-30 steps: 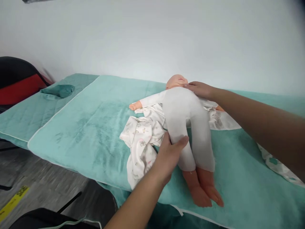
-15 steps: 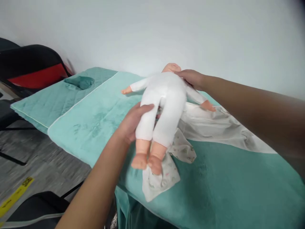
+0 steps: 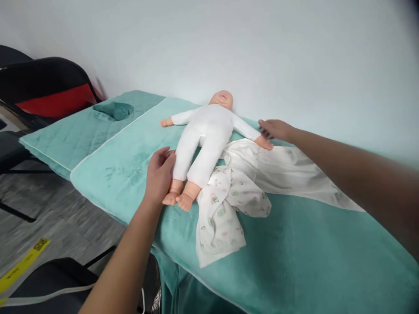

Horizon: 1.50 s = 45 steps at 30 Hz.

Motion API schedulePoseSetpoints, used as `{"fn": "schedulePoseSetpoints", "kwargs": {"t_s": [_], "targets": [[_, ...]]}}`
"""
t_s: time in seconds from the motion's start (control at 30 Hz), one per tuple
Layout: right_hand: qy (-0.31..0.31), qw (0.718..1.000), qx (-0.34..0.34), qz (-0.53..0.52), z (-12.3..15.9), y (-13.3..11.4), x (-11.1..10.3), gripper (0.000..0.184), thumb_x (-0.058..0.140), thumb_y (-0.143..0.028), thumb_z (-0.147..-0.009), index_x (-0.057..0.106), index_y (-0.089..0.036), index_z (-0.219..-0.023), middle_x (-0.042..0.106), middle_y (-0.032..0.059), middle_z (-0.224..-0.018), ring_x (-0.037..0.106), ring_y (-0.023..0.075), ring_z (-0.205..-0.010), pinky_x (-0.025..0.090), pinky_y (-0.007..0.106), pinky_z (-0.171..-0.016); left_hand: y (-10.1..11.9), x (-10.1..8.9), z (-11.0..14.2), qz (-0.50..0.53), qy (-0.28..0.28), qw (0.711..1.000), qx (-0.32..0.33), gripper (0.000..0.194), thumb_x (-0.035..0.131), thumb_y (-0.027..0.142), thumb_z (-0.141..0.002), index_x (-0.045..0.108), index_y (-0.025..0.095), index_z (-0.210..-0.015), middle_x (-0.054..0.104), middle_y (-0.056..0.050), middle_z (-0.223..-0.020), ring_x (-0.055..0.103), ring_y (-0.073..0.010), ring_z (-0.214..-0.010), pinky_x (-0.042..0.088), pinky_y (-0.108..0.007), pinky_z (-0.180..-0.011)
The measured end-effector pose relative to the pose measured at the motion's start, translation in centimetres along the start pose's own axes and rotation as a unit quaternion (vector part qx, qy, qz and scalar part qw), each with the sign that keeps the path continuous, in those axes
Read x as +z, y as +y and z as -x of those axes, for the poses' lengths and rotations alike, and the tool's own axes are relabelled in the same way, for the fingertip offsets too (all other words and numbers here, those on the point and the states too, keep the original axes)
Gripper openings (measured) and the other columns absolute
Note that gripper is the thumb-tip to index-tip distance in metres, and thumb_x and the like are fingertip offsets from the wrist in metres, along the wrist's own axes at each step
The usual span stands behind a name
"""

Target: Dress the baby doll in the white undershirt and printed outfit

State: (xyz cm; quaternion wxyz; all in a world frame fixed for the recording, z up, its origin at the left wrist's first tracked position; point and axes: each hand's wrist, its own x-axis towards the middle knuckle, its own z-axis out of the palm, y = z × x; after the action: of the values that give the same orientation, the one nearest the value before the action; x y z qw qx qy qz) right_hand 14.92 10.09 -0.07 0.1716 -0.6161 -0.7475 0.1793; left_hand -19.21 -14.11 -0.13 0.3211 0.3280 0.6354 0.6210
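A baby doll (image 3: 209, 126) with a white cloth body lies on its back on the green bed cover (image 3: 310, 257), arms spread and feet towards me. My left hand (image 3: 160, 172) rests beside the doll's lower leg, fingers loosely curved and not wrapped round it. Past the doll's hand on the other side, my right hand (image 3: 276, 130) hovers with its fingers apart and nothing in them. White baby clothes (image 3: 222, 213) with a small printed pattern lie crumpled by the doll's legs. A plain white cloth (image 3: 294, 172) stretches from there to the right, partly behind my right forearm.
The bed stands against a white wall (image 3: 262, 52). Its far left section has a face hole (image 3: 114, 111). Black chairs, one with a red panel (image 3: 59, 101), stand at the left. Another black chair (image 3: 55, 279) is at lower left, near yellow floor tape (image 3: 22, 266).
Both my hands lifted the doll off the clothes, carried it left and laid it on the cover. My right hand has let go and moved right; my left has loosened from its leg.
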Motion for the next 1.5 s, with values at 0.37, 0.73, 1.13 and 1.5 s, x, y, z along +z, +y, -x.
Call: {"fn": "schedulePoseSetpoints", "kwargs": {"t_s": [0.37,0.73,1.13,1.5], "targets": [[-0.058,0.991,-0.026,0.118,15.8,2.3,-3.4,0.029,0.054,-0.052,-0.084,0.06,-0.024,-0.08,0.069,0.0055,-0.085,0.06,0.0252,-0.077,0.044,0.037,-0.072,-4.0,-0.4,17.5,-0.213,-0.052,0.968,0.125,0.054,0.07,0.036,-0.078,0.053,0.016,-0.125,0.061,-0.016,-0.124,0.057,-0.0309,-0.117,0.043,-0.051,-0.102],[-0.153,0.952,-0.199,-0.173,34.1,-10.8,-2.7,0.03,0.048,-0.047,-0.094,0.065,-0.023,-0.09,0.069,0.0049,-0.1,0.063,0.0252,-0.096,0.051,0.04,-0.087,0.2,2.5,25.0,-0.22,-0.247,0.864,0.379,0.025,0.055,0.01,-0.082,0.066,0.022,-0.101,0.062,-0.01,-0.111,0.055,-0.0241,-0.107,0.047,-0.04,-0.094],[-0.092,0.975,-0.14,-0.147,44.7,-7.7,-6.4,0.058,0.073,-0.047,-0.08,0.056,-0.04,-0.135,0.052,0.0041,-0.145,0.054,0.0347,-0.125,0.047,0.052,-0.104,2.4,1.6,26.8,-0.204,-0.195,0.893,0.35,0.021,0.057,0.02,-0.086,0.065,0.021,-0.106,0.069,-0.007,-0.101,0.063,-0.023,-0.098,0.049,-0.038,-0.09],[-0.047,0.866,-0.04,-0.496,42.8,-6.8,-1.4,0.049,0.063,-0.051,-0.086,0.06,-0.036,-0.133,0.065,0.005,-0.132,0.054,0.0337,-0.13,0.042,0.057,-0.109,4.0,3.7,28.9,0.021,-0.301,0.947,0.109,0.076,0.079,0.028,-0.07,0.044,0.024,-0.137,0.055,-0.011,-0.138,0.057,-0.0246,-0.124,0.045,-0.039,-0.106]]}}
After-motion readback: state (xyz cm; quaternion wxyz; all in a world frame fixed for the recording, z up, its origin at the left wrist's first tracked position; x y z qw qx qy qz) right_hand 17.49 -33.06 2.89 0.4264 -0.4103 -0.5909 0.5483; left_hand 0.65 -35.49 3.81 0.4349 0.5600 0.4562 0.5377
